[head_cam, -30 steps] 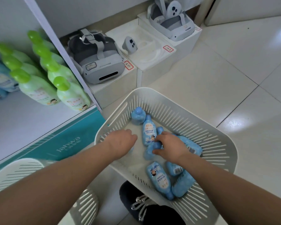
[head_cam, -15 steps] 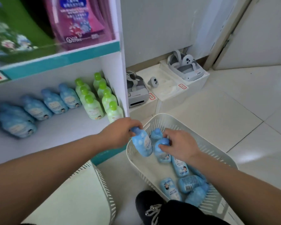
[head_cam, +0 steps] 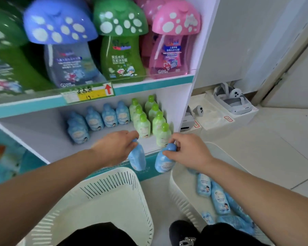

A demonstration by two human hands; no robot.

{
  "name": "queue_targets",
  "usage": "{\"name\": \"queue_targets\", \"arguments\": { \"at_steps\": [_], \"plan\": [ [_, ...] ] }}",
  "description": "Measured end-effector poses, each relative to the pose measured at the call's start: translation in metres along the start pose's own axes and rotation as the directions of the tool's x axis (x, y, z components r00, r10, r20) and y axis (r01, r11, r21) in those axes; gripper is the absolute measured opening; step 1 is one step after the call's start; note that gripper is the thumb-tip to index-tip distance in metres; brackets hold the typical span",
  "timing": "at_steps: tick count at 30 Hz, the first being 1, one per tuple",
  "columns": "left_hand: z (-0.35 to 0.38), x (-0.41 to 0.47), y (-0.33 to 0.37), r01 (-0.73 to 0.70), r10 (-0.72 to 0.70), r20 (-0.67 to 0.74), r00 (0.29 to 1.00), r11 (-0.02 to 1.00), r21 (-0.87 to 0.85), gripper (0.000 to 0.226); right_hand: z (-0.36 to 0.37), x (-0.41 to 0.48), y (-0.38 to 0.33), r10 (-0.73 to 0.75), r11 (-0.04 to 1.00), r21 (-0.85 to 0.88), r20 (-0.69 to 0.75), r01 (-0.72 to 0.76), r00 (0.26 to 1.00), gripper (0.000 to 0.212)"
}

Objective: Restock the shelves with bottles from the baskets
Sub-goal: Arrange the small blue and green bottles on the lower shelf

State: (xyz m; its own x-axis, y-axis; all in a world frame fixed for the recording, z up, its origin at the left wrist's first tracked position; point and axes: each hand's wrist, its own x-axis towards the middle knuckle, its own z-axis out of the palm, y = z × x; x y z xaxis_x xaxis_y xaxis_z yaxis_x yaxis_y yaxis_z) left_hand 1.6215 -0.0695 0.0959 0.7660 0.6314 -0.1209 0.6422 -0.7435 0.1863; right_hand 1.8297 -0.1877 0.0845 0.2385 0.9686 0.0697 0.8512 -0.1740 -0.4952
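— How should those two have gone in?
— Upright, labels out, onto the bare part of the lower shelf [head_cam: 43, 139] in front of the blue row [head_cam: 100, 119], clear of the green bottles [head_cam: 149, 118].
— And the hands?
— The left hand [head_cam: 114, 148] was curled round the neck of the left blue bottle [head_cam: 137, 159]. The right hand [head_cam: 188, 150] pinched the cap of the right blue bottle [head_cam: 164, 159]. Both bottles hung just before the shelf edge.
— Their look?
— Small, pale blue, round-capped, somewhat blurred. More lay in the right basket [head_cam: 180, 192].
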Motion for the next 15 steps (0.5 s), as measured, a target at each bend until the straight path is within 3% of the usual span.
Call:
{"name": "queue_targets", "arguments": {
  "at_steps": [6, 10, 15],
  "plan": [
    [0.003, -0.037, -0.056, 0.126, -0.132, -0.098, 0.986, 0.99, -0.06, 0.036, 0.025, 0.029, -0.046, -0.072, 0.997, 0.027, 0.037, 0.071, 0.997, 0.023],
    [0.012, -0.048, -0.078, 0.22, -0.216, -0.16, 0.963, 0.976, 0.002, 0.024, 0.048, 0.044, -0.065, -0.071, 0.997, 0.044, 0.038, 0.069, 0.997, 0.022],
    [0.016, -0.045, -0.099, 0.288, -0.28, -0.229, 0.932, 0.958, 0.003, 0.025, 0.068, 0.062, -0.082, -0.067, 0.997, 0.041, 0.022, 0.066, 0.997, 0.022]
  ]
}}
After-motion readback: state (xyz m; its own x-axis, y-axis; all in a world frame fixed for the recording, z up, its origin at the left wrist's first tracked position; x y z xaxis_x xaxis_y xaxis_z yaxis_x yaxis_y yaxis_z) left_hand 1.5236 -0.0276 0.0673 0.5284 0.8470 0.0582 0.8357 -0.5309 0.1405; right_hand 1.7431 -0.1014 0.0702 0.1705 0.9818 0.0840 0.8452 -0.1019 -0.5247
